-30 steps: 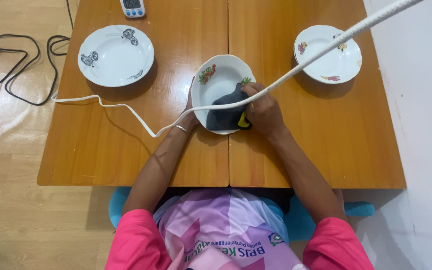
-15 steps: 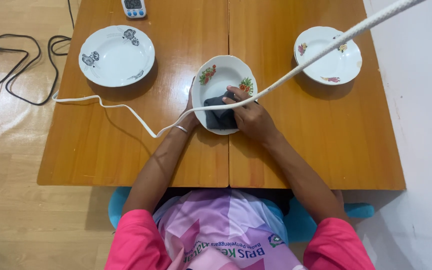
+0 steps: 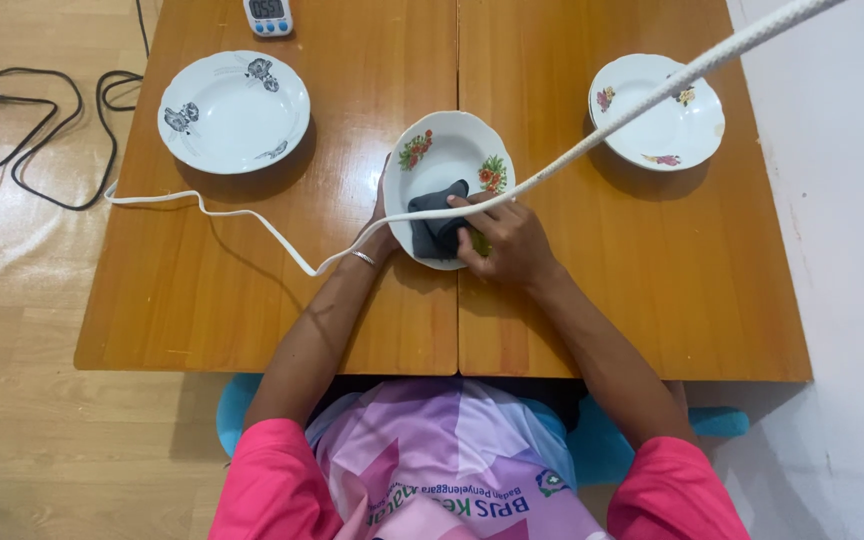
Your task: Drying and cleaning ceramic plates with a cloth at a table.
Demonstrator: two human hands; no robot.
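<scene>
A white cord [image 3: 592, 150] is crossing the frame, partly hiding the right hand [image 3: 502, 240], while the left hand [image 3: 380, 232] is lying mostly hidden behind the rim of the middle plate [image 3: 432, 140], its grip impossible to tell. Inside that flowered plate, the right hand's fingers are closing on a dark cloth [image 3: 437, 222], pressing it against the dish at the wooden table's [image 3: 252, 290] centre.

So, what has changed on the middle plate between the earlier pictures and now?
The right hand has slid the dark cloth from the plate's near right edge toward its left side and middle, keeping hold of it. The left hand still steadies the middle plate at its left rim. The two outer plates, the white cord and the timer stayed in place.
</scene>
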